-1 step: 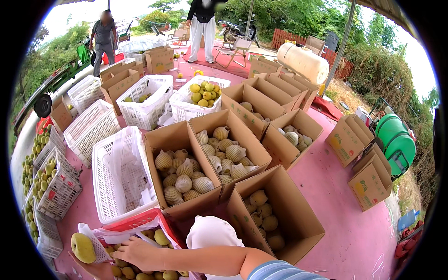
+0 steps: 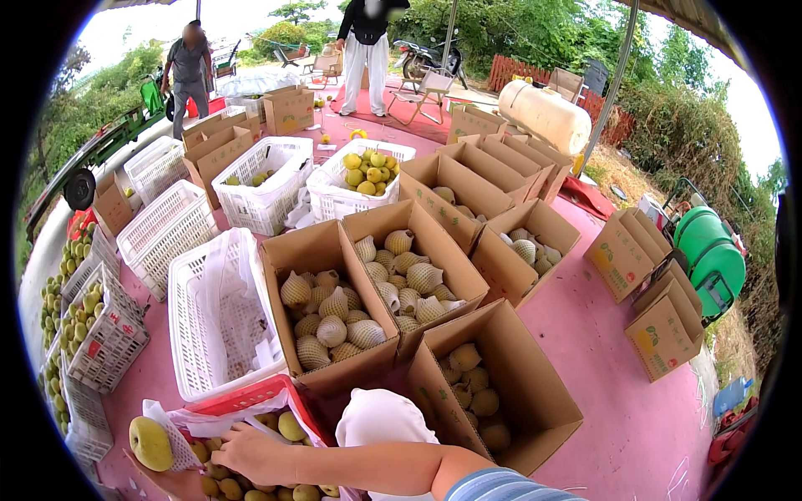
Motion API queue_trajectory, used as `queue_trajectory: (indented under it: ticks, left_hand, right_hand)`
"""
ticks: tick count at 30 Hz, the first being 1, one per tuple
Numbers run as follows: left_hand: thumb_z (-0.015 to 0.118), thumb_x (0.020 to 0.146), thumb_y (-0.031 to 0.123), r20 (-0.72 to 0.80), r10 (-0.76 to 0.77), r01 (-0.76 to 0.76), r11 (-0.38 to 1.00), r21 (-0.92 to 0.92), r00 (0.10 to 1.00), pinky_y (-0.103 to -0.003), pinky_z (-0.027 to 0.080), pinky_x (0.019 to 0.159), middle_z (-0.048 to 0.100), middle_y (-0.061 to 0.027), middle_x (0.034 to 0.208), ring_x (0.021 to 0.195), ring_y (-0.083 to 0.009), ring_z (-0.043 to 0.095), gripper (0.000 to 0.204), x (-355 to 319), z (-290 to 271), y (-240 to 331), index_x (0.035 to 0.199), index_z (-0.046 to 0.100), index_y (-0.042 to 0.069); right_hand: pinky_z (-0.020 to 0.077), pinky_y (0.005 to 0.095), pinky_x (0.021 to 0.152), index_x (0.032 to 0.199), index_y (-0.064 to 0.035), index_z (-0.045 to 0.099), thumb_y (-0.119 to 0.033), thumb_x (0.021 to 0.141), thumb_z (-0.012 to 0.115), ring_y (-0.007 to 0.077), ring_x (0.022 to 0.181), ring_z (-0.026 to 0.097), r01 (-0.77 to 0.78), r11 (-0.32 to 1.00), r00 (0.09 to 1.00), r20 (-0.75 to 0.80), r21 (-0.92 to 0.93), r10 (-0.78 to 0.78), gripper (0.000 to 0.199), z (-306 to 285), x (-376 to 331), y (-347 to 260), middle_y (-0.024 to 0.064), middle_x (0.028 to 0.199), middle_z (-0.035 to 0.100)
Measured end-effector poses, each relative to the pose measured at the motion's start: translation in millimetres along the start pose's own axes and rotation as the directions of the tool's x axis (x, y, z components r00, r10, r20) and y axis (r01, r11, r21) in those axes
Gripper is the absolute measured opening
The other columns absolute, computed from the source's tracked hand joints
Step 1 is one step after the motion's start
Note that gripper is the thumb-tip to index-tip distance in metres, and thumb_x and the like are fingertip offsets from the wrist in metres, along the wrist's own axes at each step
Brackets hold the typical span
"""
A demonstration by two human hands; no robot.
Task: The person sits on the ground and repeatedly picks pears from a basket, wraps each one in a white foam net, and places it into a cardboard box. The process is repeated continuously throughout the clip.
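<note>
At the lower left, my left hand [image 2: 180, 483] is closed from below around a yellow-green pear [image 2: 151, 442]. A white foam net sleeve [image 2: 182, 448] sits against the pear's right side, covering only part of it. My right hand [image 2: 255, 455] reaches in from the right over the red crate [image 2: 251, 398]. Its fingers are apart and bent down onto the loose pears, with the fingertips partly hidden. The crate is lined with white sheeting and holds several bare pears [image 2: 291, 426].
Cardboard boxes [image 2: 330, 382] of net-wrapped pears stand ahead, another box [image 2: 535, 401] at right. White plastic crates [image 2: 180, 334] line the left; some hold pears. A white rounded cloth shape [image 2: 384, 417] lies beside my right forearm. Two people [image 2: 365, 63] [image 2: 189, 71] stand at the back.
My right hand has shifted very slightly to the right over the pears. My left hand and its pear look the same.
</note>
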State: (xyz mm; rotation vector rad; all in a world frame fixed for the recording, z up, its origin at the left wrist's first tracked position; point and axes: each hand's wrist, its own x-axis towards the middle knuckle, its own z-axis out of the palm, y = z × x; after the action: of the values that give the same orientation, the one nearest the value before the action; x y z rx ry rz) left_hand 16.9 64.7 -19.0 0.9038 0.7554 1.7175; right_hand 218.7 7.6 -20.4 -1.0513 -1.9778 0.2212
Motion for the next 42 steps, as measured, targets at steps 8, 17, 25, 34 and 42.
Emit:
queue_trajectory:
  ticks: [8, 17, 25, 34, 42]
  left_hand:
    - [0.044, 0.093, 0.06, 0.007, -0.344, 0.331, 0.899, -0.287, 0.939, -0.038, 0.05, 0.087, 0.061, -0.0053, 0.116, 0.106, -0.0213, 0.059, 0.057, -9, 41, 26, 0.123, 0.055, 0.013]
    - [0.061, 0.09, 0.04, 0.021, -0.349, 0.322, 0.837, -0.442, 0.937, -0.039, 0.05, 0.093, 0.054, -0.0085, 0.128, 0.112, -0.024, 0.057, 0.059, -5, 30, 40, 0.137, 0.043, 0.011]
    - [0.071, 0.07, -0.003, -0.055, -0.041, 0.028, 0.976, -0.214, 0.998, -0.04, 0.049, 0.096, 0.045, -0.0163, 0.134, 0.118, -0.0279, 0.054, 0.099, 1, -10, 16, 0.15, 0.015, 0.011]
    - [0.047, 0.094, 0.053, -0.072, -0.358, 0.299, 0.86, -0.412, 0.931, -0.041, 0.051, 0.093, 0.057, -0.007, 0.128, 0.119, -0.025, 0.055, 0.056, 5, 1, 28, 0.132, 0.05, 0.013]
    - [0.049, 0.095, 0.048, 0.599, -0.158, 0.435, 0.829, -0.352, 0.785, -0.04, 0.042, 0.104, 0.051, -0.0076, 0.136, 0.125, -0.0253, 0.049, 0.056, 8, -45, 36, 0.136, 0.049, 0.008]
  right_hand:
    - [0.0445, 0.0399, 0.083, 0.071, -0.0052, 0.063, -0.025, 0.082, 0.064, 0.0334, 0.068, 0.061, -0.103, 0.989, 0.975, 0.208, 0.109, 0.079, 0.023, 3, 0, 0, 0.0148, 0.063, 0.062]
    - [0.0461, 0.0412, 0.083, 0.089, -0.0043, 0.066, -0.026, 0.081, 0.065, 0.0332, 0.085, 0.063, -0.273, 0.962, 0.842, 0.48, -0.012, 0.245, 0.022, 4, 11, -3, 0.0144, 0.083, 0.067]
    - [0.0491, 0.0508, 0.085, 0.148, -0.0049, 0.022, -0.036, 0.065, 0.08, 0.0341, 0.124, 0.046, -0.531, 0.599, 0.66, 0.152, -0.599, 0.736, 0.106, 37, -82, 76, 0.014, 0.157, 0.014]
    - [0.0556, 0.045, 0.074, 0.139, 0.003, 0.033, -0.001, 0.074, 0.056, 0.0373, 0.088, 0.066, -0.733, 0.563, 0.585, 0.068, -0.382, 0.808, 0.07, 31, -116, 55, 0.0267, 0.147, 0.03]
    - [0.0324, 0.0438, 0.109, 0.137, 0.0007, 0.041, -0.007, 0.09, 0.047, 0.0346, 0.13, 0.04, -0.637, 0.505, 0.765, -0.556, -0.583, 0.323, 0.048, -235, -165, 15, 0.0177, 0.139, 0.044]
